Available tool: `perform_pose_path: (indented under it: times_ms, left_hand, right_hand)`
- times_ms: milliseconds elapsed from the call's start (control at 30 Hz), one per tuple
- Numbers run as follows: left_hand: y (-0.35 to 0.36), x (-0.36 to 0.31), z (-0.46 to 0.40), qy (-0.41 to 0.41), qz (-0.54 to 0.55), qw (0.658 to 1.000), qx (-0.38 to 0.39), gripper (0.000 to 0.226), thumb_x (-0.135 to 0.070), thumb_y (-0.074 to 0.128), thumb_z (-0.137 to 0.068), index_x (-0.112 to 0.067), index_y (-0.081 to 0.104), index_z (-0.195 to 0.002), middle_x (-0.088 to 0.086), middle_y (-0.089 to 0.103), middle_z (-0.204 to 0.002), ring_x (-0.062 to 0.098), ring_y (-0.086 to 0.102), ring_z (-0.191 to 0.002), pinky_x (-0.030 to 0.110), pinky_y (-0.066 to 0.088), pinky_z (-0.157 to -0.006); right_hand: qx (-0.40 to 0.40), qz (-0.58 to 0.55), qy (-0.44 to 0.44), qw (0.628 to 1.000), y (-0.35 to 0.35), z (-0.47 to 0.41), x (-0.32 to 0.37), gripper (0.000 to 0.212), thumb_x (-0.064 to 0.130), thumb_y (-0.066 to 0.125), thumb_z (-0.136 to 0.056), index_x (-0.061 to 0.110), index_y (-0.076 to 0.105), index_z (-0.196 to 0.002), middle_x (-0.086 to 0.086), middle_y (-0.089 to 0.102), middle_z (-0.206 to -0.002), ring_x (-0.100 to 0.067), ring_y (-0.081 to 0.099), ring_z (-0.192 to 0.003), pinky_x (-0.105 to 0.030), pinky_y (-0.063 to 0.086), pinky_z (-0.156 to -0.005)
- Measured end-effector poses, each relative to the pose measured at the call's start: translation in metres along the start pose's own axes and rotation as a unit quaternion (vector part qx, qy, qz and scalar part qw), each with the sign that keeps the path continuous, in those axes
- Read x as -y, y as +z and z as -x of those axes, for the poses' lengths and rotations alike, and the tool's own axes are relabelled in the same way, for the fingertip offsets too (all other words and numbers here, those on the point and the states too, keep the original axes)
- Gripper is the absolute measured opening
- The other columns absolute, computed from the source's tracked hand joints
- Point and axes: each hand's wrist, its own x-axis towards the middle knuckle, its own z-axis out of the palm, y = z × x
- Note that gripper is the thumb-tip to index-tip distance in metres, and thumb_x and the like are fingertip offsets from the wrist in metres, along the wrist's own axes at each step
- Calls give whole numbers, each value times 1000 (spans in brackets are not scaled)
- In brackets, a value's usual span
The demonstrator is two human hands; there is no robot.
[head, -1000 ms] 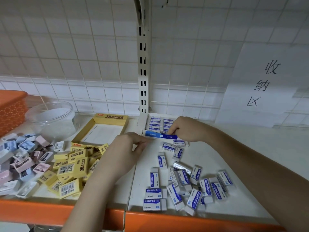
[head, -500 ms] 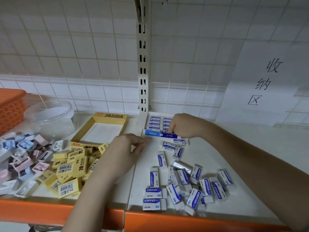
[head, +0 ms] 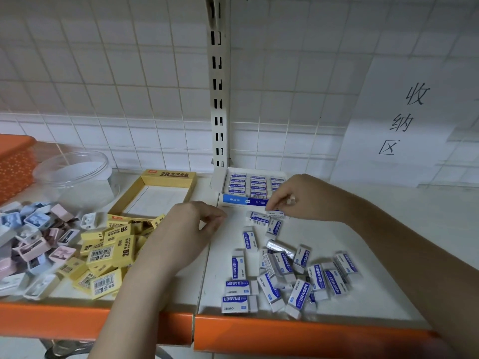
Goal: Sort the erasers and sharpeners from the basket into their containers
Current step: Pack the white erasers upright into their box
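Shelf: we see a white board with an orange front lip, split by a seam just right of our left forearm.
Orange basket: at the far left edge, well apart from both hands.
Clear tub: round and see-through, behind the sharpeners, beside the basket.
Yellow box: open, its white floor bare, just behind our left hand.
White box: open, with rows of blue-and-white erasers packed flat inside; its blue front wall lies between our two hands.
Sharpener pile: pink, blue and white sharpeners heaped at the left, well apart from either hand.
Yellow erasers: a loose heap in front of the yellow box, touching or just beside our left wrist; part of it is hidden behind the arm.
Blue-and-white erasers: scattered on the right board, between our forearms and nearer us than both hands.
Left hand: fingers loosely curled with thumb and fingertips close together near the white box's front left corner; we cannot tell whether anything is pinched there.
Right hand: low at the white box's front right corner, fingers bent downward, fingertips on a small eraser lying just in front of the box; it seems pinched, though the grip is partly hidden.
Hands together: apart, with the box front between them.
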Motion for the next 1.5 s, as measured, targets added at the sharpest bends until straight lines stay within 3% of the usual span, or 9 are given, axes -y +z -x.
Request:
perform_pose_path:
  times_ms: [100, 433, 600, 733, 867, 967, 1133, 1300, 1500]
  left_hand:
    - [-2, 0, 1, -5, -10, 1000, 1, 19, -27, 57, -91, -32, 70, -103, -18, 65, -102, -7, 52, -83, -3, 32, -69]
    - [-3, -1, 1, 9, -16, 1000, 16, 19, -25, 58, -91, -32, 70, -103, -20, 64, -100, -9, 52, -81, -3, 33, -70]
    - [5, -13, -11, 100, -14, 989, 112, 28, -12, 60, -89, -31, 70, -106, -17, 64, -114, -5, 55, -100, 6, 38, -88]
    - [13, -19, -22, 166, -103, 965, 173, 39, -12, 59, -89, -38, 63, -118, -21, 57, -126, -1, 49, -117, 23, 39, -100]
    - [18, -20, -25, 183, -141, 956, 180, 36, -19, 60, -89, -41, 62, -118, -21, 58, -124, 2, 46, -119, 26, 38, -98]
    - [19, -18, -23, 170, -144, 961, 165, 30, -24, 61, -88, -38, 63, -115, -16, 58, -115, 7, 45, -115, 25, 39, -94]
    - [14, -7, -2, 100, -92, 987, 83, 32, -26, 58, -90, -35, 59, -121, -16, 54, -114, 4, 45, -113, 13, 35, -89]
    - [5, -4, 13, 60, -49, 997, 19, 28, -25, 61, -88, -30, 64, -116, -20, 51, -95, 3, 49, -99, 14, 36, -79]
    - [-5, -1, 19, 47, -43, 997, -34, 28, -22, 65, -85, -29, 66, -113, -14, 57, -96, 2, 50, -87, 5, 34, -67]
  right_hand:
    - [52, 18, -5, 998, 10, 8, -4, 36, 1, 53, -86, 22, 71, -108, 7, 69, -104, -6, 61, -92, -14, 45, -83]
    - [36, 65, -18, 997, 21, 13, -12, 25, 20, 70, -83, 24, 67, -108, 9, 54, -102, -9, 53, -96, -27, 44, -88]
    - [-53, 8, 14, 998, 6, 25, -19, 16, 18, 69, -84, 21, 65, -99, 9, 60, -99, -9, 57, -95, -26, 45, -86]
    - [-113, -31, 46, 992, 0, 31, -24, 15, 19, 69, -84, 19, 64, -98, 6, 67, -97, -9, 64, -87, -25, 50, -79]
    - [-160, -38, 62, 984, 3, 31, -28, 13, 22, 72, -82, 20, 66, -93, 9, 66, -85, -3, 62, -77, -7, 44, -61]
    - [-180, -38, 61, 981, 4, 27, -26, 12, 23, 71, -82, 19, 67, -93, 7, 67, -84, -3, 61, -74, -7, 43, -60]
    - [-196, -45, 59, 978, 5, 10, -23, 23, 17, 67, -85, 12, 69, -107, -4, 70, -92, -14, 64, -76, -30, 54, -74]
    - [-159, -56, 61, 984, 9, -13, -18, 34, 16, 71, -83, 12, 65, -116, -4, 67, -100, -8, 60, -78, -22, 51, -74]
    - [-105, -17, 49, 993, 4, -30, -13, 20, 16, 68, -85, 13, 73, -104, -3, 71, -101, -12, 65, -83, -20, 50, -73]
